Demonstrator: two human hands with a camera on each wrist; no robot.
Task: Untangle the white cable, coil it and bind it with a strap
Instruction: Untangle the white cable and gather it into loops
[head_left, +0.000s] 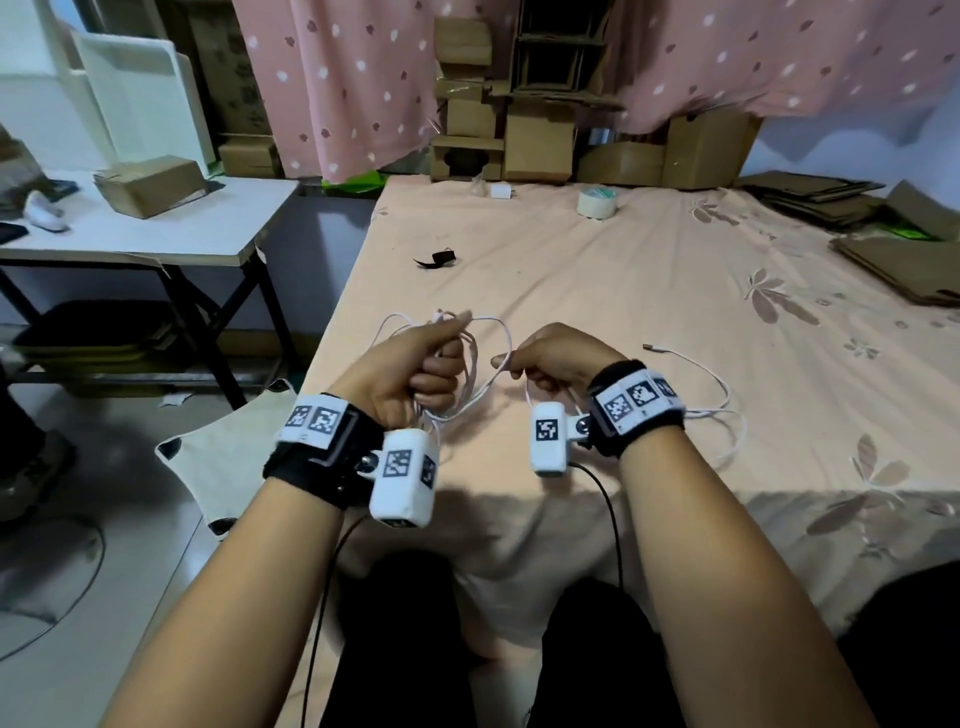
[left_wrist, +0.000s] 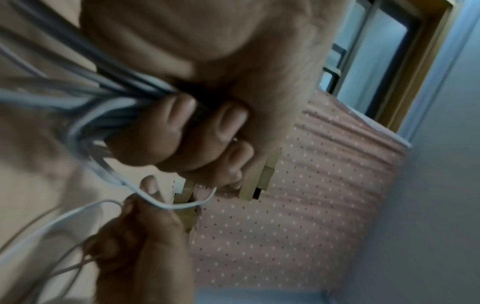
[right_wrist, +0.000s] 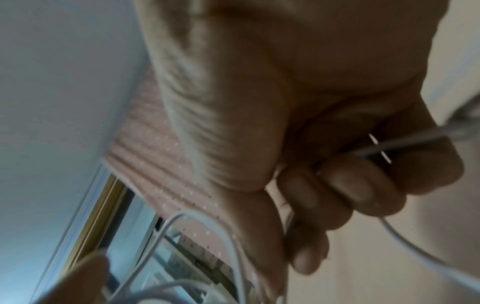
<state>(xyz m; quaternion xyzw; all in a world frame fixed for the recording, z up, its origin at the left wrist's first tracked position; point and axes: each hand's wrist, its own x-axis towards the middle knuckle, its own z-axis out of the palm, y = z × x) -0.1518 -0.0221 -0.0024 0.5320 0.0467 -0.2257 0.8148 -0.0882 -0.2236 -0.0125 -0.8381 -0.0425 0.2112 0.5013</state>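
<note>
My left hand (head_left: 426, 364) grips several loops of the white cable (head_left: 485, 374) in a fist above the bed; the bunched strands (left_wrist: 109, 102) run under its curled fingers. My right hand (head_left: 540, 358) pinches a strand of the same cable (right_wrist: 405, 142) just right of the loops. The loose tail runs right across the sheet to a plug end (head_left: 650, 346). A black strap (head_left: 439, 258) lies on the bed farther back, apart from both hands.
The bed sheet (head_left: 649, 291) carries a tape roll (head_left: 597, 201) and a white charger (head_left: 501, 190) near the far edge. Flattened cardboard (head_left: 893, 260) is stacked at right. A white folding table (head_left: 156, 228) with a box stands at left.
</note>
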